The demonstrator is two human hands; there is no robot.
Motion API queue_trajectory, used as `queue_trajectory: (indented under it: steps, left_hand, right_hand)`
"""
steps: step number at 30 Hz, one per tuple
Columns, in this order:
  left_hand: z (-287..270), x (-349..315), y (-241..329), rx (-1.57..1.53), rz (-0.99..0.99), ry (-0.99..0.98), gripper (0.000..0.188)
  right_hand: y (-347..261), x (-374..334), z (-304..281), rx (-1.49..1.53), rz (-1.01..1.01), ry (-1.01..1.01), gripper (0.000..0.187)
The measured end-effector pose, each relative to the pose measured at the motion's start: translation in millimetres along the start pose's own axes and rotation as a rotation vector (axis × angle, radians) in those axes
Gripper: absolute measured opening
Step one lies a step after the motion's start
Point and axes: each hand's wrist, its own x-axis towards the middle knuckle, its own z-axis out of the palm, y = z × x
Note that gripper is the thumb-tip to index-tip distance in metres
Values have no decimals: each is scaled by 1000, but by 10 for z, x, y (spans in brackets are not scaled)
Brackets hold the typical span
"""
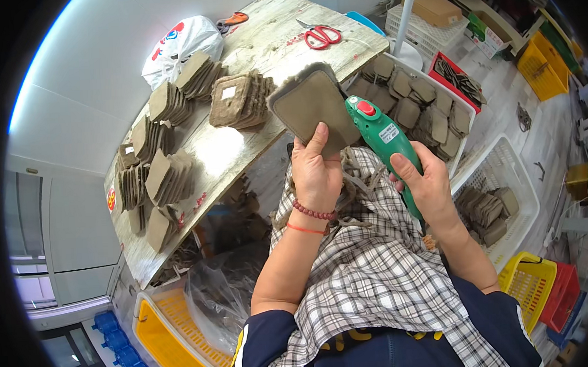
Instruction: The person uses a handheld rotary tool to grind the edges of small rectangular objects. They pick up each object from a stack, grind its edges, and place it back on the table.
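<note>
My left hand (316,172) pinches a brown-grey square fabric pad (309,110) with rounded corners and a stitched line along its border, thumb on top. In my right hand (424,178) is a pair of green electric scissors (385,137) with a red button. Its head meets the pad's right edge; the blade itself is hard to see. Strips of brown trimming (356,184) lie on my checked apron (370,265) below the pad.
On the wooden table (221,164) stand several pad stacks (238,100), red scissors (322,36), orange-handled scissors (234,19) and a white plastic bag (183,47). To the right are a white crate (469,102) of pads and a white basket (526,173). A yellow basket (176,339) stands lower left.
</note>
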Motion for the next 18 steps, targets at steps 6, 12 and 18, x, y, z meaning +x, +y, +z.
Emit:
queue_trajectory:
  steps: [6,12,18]
  left_hand:
    - [-84,-118,6,66,-84,-49,30]
    - [-270,-87,260,247,-209,-95,29]
    - [-333,-9,601,425,-246,-175,31]
  right_hand:
    - [-66,29,-56,11,48,-10,38]
    - [-96,29,-272,-7,98,-123,42]
    - [-88,-26,-491,-103,119,-233,43]
